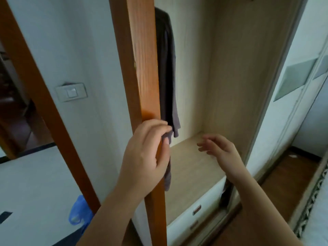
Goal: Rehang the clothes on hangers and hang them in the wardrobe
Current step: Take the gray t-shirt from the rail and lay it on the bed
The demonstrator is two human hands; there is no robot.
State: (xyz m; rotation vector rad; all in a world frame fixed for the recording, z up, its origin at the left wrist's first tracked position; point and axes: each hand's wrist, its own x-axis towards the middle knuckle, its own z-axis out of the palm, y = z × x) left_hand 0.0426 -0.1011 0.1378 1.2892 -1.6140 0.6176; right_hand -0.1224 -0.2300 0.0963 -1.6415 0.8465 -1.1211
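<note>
In the wardrobe (197,71) | left hand (145,153) pinches the hanging dark garment (168,68) at its hem | right hand (220,150) loose-fingered, holding nothing

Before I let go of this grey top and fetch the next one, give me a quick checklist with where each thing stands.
1. The dark grey top hangs inside the wardrobe: ok, at its left side.
2. The hanger sits on the rail: cannot tell, neither shows.
3. The left hand is off the cloth: not ok, it pinches the top's lower edge.
4. The right hand is free: ok, open over the shelf, holding nothing.
5. Room for the next piece: ok, no other clothes show right of the top.
</note>
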